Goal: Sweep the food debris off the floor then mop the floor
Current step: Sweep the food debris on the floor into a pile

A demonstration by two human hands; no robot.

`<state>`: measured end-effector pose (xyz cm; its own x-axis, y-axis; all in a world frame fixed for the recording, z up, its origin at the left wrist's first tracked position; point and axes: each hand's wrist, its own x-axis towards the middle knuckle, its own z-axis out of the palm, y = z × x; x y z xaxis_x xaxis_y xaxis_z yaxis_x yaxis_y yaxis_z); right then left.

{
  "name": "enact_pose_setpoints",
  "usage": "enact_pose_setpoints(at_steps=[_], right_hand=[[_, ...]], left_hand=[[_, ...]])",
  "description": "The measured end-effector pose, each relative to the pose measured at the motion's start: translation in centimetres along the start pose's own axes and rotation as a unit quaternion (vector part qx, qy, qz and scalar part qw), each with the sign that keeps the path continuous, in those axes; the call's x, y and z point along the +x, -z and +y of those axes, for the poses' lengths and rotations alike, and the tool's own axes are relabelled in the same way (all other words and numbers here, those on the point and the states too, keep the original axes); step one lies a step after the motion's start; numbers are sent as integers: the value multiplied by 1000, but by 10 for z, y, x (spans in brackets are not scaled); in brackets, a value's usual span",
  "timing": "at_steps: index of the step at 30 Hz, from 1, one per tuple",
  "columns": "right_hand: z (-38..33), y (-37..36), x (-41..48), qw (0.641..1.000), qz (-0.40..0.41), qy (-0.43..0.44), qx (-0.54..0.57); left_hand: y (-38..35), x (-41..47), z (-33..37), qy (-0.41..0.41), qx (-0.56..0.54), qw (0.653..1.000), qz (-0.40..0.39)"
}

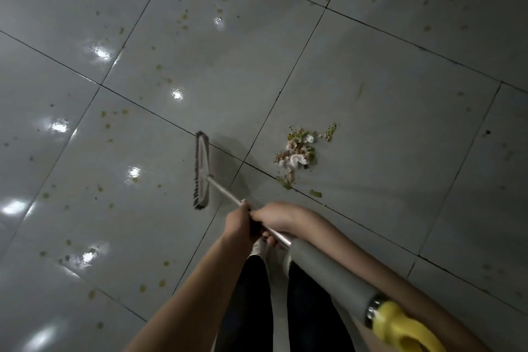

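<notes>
Food debris [300,151] sits heaped in one loose pile, green scraps, brownish bits and white crumpled pieces, on a tile just right of centre, with a few stray green bits trailing toward the person. Broom head [202,171] is down on the floor [371,80] to the left of the pile, apart from it, bristles facing away; probably placed to pull the leftover scatter on that side in toward the heap. Thin metal shaft [223,187] runs back to both hands, stacked close for control: left hand [240,227] wrapped round it in front, right hand [275,217] curled round it just behind, touching the left. Grey sleeve [328,271] and yellow cap [400,328] stick out past the right forearm. Yellowish spots [183,17] dot the glossy tiles, mop work, not yet started. Dark-trousered legs [251,294] show below.
</notes>
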<state>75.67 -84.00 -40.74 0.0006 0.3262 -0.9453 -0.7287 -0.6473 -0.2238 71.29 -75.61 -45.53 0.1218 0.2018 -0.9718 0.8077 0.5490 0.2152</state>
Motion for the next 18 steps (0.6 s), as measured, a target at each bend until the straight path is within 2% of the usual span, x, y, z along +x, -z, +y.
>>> enact_pose_setpoints(at_steps=[2, 6, 11, 16, 18], right_hand=[[-9, -20, 19, 999, -24, -7, -25], [-15, -38, 45, 998, -18, -39, -55], [13, 0, 23, 997, 45, -62, -31], [34, 43, -22, 991, 109, -67, -30], [34, 50, -33, 990, 120, -60, -35]], left_hand=[[22, 3, 5, 9, -4, 1000, 17], [41, 14, 9, 52, 35, 998, 11], [-3, 18, -11, 89, 50, 991, -83], [-58, -5, -22, 101, 16, 980, -172], [-66, -12, -21, 91, 14, 980, -175]])
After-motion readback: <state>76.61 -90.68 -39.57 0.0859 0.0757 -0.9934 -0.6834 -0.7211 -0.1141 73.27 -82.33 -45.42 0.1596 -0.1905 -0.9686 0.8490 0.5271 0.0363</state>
